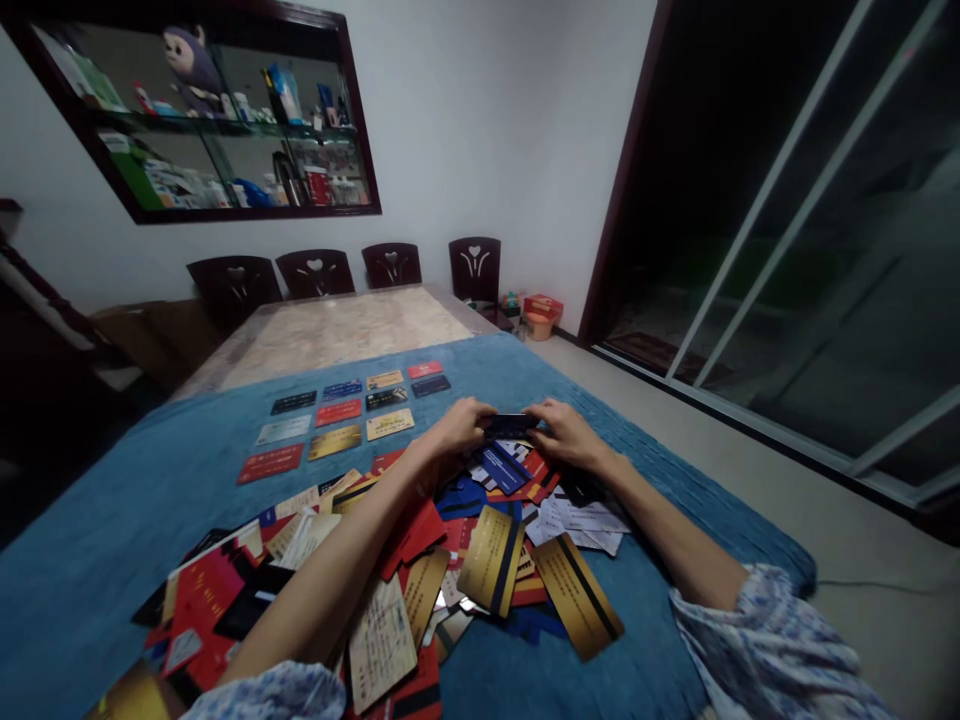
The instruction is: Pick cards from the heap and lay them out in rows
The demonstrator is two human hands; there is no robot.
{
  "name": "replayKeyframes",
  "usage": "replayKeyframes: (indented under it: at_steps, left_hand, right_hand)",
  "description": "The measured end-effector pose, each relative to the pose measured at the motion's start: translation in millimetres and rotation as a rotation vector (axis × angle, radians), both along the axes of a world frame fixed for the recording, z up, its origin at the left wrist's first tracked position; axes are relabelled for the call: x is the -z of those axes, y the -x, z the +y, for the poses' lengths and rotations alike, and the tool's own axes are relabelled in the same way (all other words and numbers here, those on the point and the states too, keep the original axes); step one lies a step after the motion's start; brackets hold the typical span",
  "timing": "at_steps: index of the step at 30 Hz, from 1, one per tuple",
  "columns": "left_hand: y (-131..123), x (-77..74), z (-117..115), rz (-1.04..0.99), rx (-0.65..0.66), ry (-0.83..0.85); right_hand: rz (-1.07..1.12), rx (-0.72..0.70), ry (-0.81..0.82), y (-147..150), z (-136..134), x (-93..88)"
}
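A dark card [510,426] is held between both hands, just above the far edge of a heaped pile of cards. My left hand [463,424] pinches its left end, and my right hand [561,430] grips the right end. Below them a blue card [504,467] lies on the pile. Nearer to me are gold cards with dark stripes [491,560] and another gold one [577,596] at the right edge. White cards [581,518] lie under my right forearm. Left of my hands, several cards stand in short rows, among them a red one [271,463] and a gold one [335,442].
A blue cloth [187,480] covers the near part of the table, whose bare marbled top [360,325] shows beyond. Dark chairs [474,268] stand along the far wall. An orange bucket [538,325] is on the floor, and a glass door is at the right.
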State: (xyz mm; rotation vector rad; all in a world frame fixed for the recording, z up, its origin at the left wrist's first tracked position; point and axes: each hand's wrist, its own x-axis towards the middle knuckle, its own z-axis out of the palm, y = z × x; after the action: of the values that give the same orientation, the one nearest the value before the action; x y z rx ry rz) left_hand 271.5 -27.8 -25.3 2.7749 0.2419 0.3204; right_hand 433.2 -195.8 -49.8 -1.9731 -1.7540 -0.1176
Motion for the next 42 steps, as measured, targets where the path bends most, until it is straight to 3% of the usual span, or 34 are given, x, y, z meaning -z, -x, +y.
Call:
replayKeyframes:
  at_steps: [6, 13, 21, 31, 42]
  left_hand:
    - [0.3, 0.8, 0.2, -0.023, -0.033, 0.029]
    - [1.1, 0.1, 0.0, -0.054, -0.047, 0.225]
    - [-4.1, 7.2, 2.3, -0.141, -0.067, 0.454]
    - [-2.2, 11.2, -0.3, -0.080, -0.084, 0.344]
    - [-0.8, 3.9, -5.2, -0.210, -0.102, 0.237]
  right_hand:
    - [-0.005, 0.085, 0.036, 5.7, 0.8, -2.0]
    - [0.000, 0.142, 0.019, 2.7, 2.3, 1.7]
    - [0.204, 0.027, -0.147, 1.9, 6.0, 2.3]
    - [0.241, 0.032, -0.319, 4.7, 7.1, 2.2]
    - [-0.020, 0.062, -0.316, 4.9, 6.1, 0.4]
